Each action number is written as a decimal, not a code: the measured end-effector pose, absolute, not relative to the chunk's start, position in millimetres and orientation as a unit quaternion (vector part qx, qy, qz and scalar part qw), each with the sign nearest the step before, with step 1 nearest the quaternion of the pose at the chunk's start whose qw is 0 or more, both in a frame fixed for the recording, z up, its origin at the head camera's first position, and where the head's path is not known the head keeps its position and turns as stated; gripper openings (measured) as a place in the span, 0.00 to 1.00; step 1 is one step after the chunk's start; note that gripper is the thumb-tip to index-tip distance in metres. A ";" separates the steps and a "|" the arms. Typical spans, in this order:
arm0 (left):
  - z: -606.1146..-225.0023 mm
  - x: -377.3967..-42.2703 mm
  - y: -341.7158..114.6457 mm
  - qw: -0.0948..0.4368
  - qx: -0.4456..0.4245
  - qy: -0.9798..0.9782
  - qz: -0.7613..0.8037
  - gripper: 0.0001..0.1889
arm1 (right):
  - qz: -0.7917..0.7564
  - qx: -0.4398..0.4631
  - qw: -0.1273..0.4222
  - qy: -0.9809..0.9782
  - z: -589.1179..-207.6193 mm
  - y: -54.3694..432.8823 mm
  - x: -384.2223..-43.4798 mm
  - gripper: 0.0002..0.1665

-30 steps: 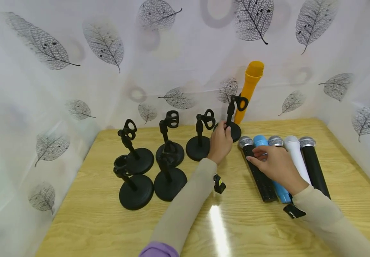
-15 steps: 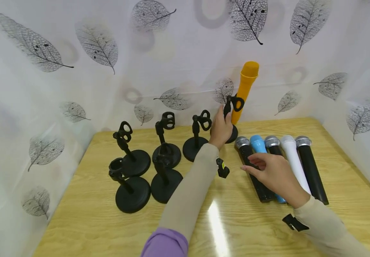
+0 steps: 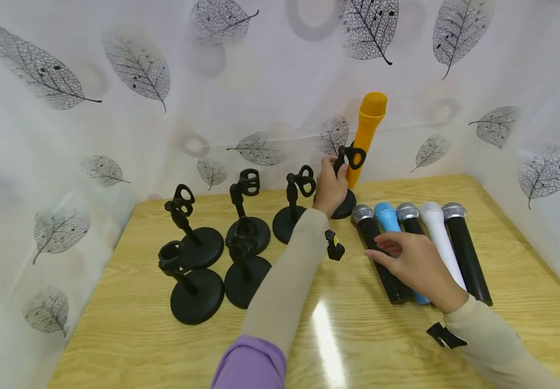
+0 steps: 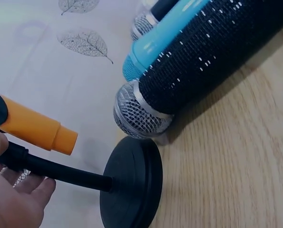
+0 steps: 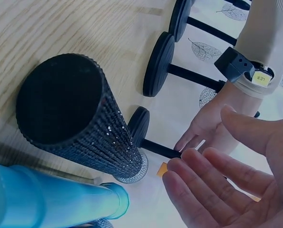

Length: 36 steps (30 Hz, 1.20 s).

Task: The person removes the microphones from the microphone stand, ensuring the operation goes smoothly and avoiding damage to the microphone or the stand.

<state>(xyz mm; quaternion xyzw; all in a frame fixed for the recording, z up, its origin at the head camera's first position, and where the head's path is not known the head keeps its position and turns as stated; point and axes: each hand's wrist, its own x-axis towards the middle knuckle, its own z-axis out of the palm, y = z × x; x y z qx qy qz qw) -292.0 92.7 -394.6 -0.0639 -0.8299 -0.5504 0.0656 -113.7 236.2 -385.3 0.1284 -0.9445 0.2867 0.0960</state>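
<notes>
My left hand [image 3: 331, 186] holds the stem of a black desktop microphone stand [image 3: 345, 205], just below its clip. An orange-yellow microphone [image 3: 365, 132] sits tilted in that clip, its head pointing up. The left wrist view shows my fingers around the stem and the round base [image 4: 129, 185]. Slightly above a row of lying microphones is my right hand [image 3: 416, 265], fingers relaxed and holding nothing. Nearest to it lie a glittery black microphone [image 3: 368, 229] and a blue microphone [image 3: 387, 219], which the hand partly covers.
Further right in the row lie a silver-headed black microphone [image 3: 410, 221], a white one [image 3: 442, 243] and another black one [image 3: 470, 259]. Several black stands, including one at front left [image 3: 197, 297], stand left of my left arm. A leaf-patterned curtain [image 3: 260, 81] borders the table.
My left hand has moved up the stand from near its base to the stem below the clip. My right hand has drawn slightly back, its fingers a little wider apart. The view shifts slightly.
</notes>
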 end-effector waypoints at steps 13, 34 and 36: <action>-397.6 -284.1 80.2 0.067 -0.111 -0.842 -0.525 0.20 | 0.289 0.127 0.085 -0.945 -384.3 233.5 -113.2 0.19; -396.4 -257.2 65.8 0.029 -0.170 -0.850 -0.498 0.23 | 0.290 0.132 0.101 -0.943 -380.5 229.0 -114.6 0.20; -395.9 -253.9 64.8 0.029 -0.176 -0.852 -0.492 0.24 | 0.291 0.132 0.102 -0.942 -379.4 228.9 -115.2 0.20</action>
